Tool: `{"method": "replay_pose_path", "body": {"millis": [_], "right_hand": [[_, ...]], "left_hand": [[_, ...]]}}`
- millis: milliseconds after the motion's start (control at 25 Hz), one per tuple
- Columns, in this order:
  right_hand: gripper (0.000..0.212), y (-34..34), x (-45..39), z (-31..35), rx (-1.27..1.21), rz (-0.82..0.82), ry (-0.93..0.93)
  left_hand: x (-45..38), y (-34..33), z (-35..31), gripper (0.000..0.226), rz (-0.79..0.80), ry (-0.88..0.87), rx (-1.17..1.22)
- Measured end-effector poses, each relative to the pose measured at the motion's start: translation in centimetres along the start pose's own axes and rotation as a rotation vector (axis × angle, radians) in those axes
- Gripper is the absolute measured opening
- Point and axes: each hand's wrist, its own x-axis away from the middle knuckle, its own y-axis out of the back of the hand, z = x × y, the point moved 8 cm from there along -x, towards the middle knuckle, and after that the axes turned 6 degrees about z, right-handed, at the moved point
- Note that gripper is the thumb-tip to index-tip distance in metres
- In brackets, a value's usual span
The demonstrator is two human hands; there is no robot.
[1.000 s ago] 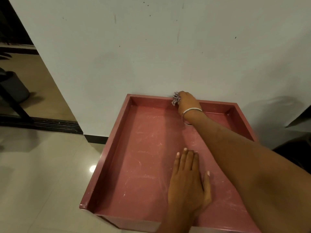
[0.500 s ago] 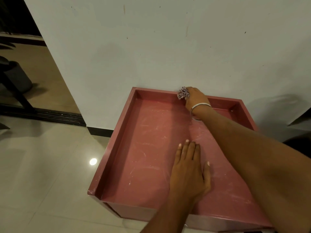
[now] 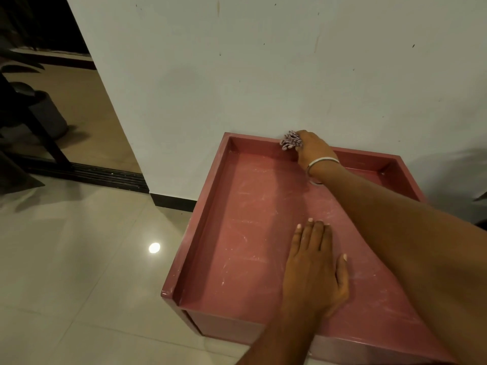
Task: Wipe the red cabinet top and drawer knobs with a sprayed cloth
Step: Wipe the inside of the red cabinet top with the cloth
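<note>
The red cabinet top (image 3: 253, 233) is a shallow tray shape with raised rims, streaked with pale smears, pushed against a white wall. My right hand (image 3: 312, 151), with a silver bangle on the wrist, is closed on a striped pink-and-white cloth (image 3: 290, 139) pressed on the back rim near the wall. My left hand (image 3: 316, 270) lies flat, palm down, fingers together, on the front middle of the top. No drawer knobs are visible.
The white wall (image 3: 263, 75) stands right behind the cabinet. Glossy pale floor tiles (image 3: 79, 259) spread to the left. A doorway with a dark threshold track (image 3: 87, 173) opens at the far left, with a dark pot (image 3: 50, 114) beyond it.
The cloth and my right hand have stayed at the back rim, shifting only slightly. My head has moved, so the cabinet sits further right in view. My left hand stays flat.
</note>
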Motion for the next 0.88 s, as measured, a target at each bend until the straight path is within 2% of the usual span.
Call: {"method": "replay_pose_path", "body": {"millis": [160,320,520,720,880], "right_hand": [[0.040,-0.4,-0.3,1.2,-0.010,0.010,-0.037],[0.042,-1.7,-1.3,6.3,-0.021,0.104,0.034],[0.046,-3.4,-1.9,12.7,-0.056,0.165,0.087],[0.039,-4.2,-0.3,18.3,-0.194,0.164,0.221],[0.039,-4.9,1.7,19.6,-0.173,0.233,0.374]], "left_hand": [[0.3,0.6,1.0,0.056,-0.039,-0.022,0.004],[0.3,1.4,3.3,0.058,-0.033,-0.001,0.059],[0.3,2.8,7.7,0.063,-0.039,0.071,0.014],[0.5,2.5,9.7,0.067,0.037,0.127,0.020],[0.4,2.5,9.8,0.070,0.073,0.136,0.011]]}}
